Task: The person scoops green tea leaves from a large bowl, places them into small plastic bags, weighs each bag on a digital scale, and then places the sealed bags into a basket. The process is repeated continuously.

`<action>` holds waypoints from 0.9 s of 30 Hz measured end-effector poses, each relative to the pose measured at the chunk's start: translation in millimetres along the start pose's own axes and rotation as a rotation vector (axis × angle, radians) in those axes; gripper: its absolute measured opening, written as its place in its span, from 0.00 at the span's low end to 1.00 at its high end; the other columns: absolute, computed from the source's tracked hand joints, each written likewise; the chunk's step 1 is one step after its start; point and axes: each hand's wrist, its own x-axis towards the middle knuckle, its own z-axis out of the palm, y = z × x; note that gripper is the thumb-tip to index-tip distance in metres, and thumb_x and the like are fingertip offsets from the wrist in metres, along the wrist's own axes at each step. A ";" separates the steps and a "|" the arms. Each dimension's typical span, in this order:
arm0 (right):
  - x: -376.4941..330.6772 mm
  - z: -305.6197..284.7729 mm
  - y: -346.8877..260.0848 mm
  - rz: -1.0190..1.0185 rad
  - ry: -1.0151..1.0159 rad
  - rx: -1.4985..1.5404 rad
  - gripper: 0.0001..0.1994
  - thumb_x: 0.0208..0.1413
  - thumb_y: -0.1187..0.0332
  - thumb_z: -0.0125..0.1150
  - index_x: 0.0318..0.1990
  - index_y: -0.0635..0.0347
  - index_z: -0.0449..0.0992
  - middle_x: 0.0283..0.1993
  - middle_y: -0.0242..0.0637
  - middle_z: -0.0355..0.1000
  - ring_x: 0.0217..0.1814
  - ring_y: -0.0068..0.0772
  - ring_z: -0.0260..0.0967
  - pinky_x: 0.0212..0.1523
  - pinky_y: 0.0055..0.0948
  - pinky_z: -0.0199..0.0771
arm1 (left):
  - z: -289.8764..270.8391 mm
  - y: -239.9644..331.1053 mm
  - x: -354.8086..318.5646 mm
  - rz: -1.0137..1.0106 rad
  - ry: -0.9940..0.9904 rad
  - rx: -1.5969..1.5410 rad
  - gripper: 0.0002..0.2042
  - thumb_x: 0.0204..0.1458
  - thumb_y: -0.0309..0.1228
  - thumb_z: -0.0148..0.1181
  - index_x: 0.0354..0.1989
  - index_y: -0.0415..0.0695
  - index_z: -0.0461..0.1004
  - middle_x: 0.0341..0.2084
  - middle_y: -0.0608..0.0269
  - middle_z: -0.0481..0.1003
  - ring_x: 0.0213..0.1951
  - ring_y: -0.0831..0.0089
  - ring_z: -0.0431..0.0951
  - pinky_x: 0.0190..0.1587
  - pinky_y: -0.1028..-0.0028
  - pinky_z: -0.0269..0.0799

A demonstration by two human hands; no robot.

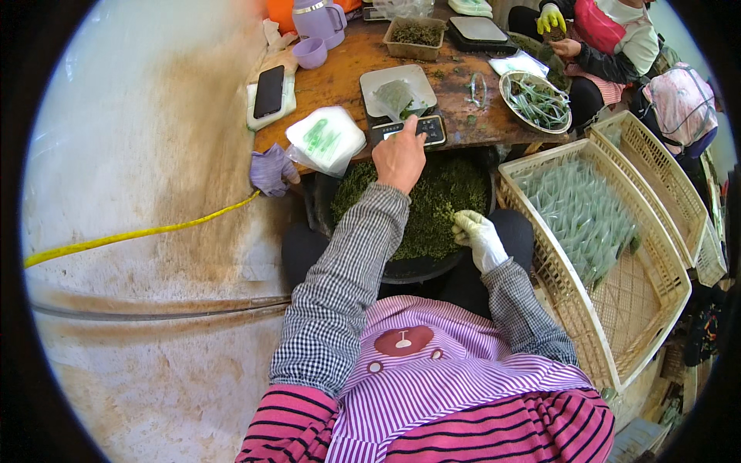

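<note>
My bare left hand reaches forward over a digital scale, its index finger stretched onto the dark button panel and nothing in its grasp. On the scale's pale tray lies a small clear bag with green leaves in it. Lower down, my right hand, in a whitish glove, is closed with its fingertips on a pinch of green sprigs. These come from a large dark tub heaped with small-leaved greens, standing between my knees at the table's front edge.
A stack of plastic bags, a phone and a purple jug are on the left of the wooden table. A basket of ties sits right. Crates, one with filled bags, flank me. A co-worker sits far right.
</note>
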 end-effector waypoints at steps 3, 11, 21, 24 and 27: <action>-0.8 -3.1 7.9 -0.023 0.034 -0.007 0.07 0.58 0.67 0.57 0.39 0.59 0.73 0.26 0.28 0.70 0.25 0.18 0.61 0.29 0.19 0.63 | 19.8 -7.2 23.4 0.085 0.116 0.129 0.13 0.56 0.35 0.52 0.43 0.39 0.72 0.20 0.51 0.76 0.24 0.54 0.77 0.27 0.58 0.71; 1.2 -9.2 11.2 -0.047 0.005 0.049 0.09 0.58 0.66 0.58 0.41 0.60 0.73 0.27 0.29 0.71 0.25 0.17 0.63 0.29 0.18 0.65 | 34.5 -23.3 29.1 0.120 0.136 0.125 0.07 0.52 0.37 0.58 0.29 0.47 0.72 0.19 0.59 0.75 0.25 0.58 0.77 0.26 0.60 0.69; 4.5 -15.7 5.0 -0.034 -0.023 0.167 0.08 0.59 0.66 0.56 0.41 0.60 0.72 0.29 0.28 0.70 0.26 0.17 0.63 0.30 0.18 0.66 | 30.7 -39.0 -63.1 0.003 0.289 -0.454 0.05 0.54 0.27 0.57 0.30 0.42 0.67 0.24 0.57 0.72 0.23 0.62 0.73 0.26 0.68 0.68; 8.4 -6.6 -4.9 -0.075 0.031 0.095 0.07 0.59 0.66 0.56 0.40 0.60 0.73 0.30 0.27 0.70 0.28 0.17 0.63 0.31 0.18 0.66 | 41.3 -58.4 -105.5 0.082 0.320 -0.412 0.04 0.54 0.24 0.54 0.30 0.40 0.66 0.30 0.56 0.72 0.23 0.67 0.72 0.28 0.70 0.69; 28.5 5.4 -24.8 -0.311 0.062 -0.126 0.08 0.55 0.68 0.59 0.38 0.62 0.75 0.34 0.29 0.70 0.36 0.23 0.66 0.39 0.22 0.67 | 47.7 -68.0 -138.4 -0.176 0.095 -0.712 0.05 0.60 0.26 0.49 0.33 0.39 0.66 0.31 0.61 0.73 0.29 0.76 0.77 0.31 0.76 0.73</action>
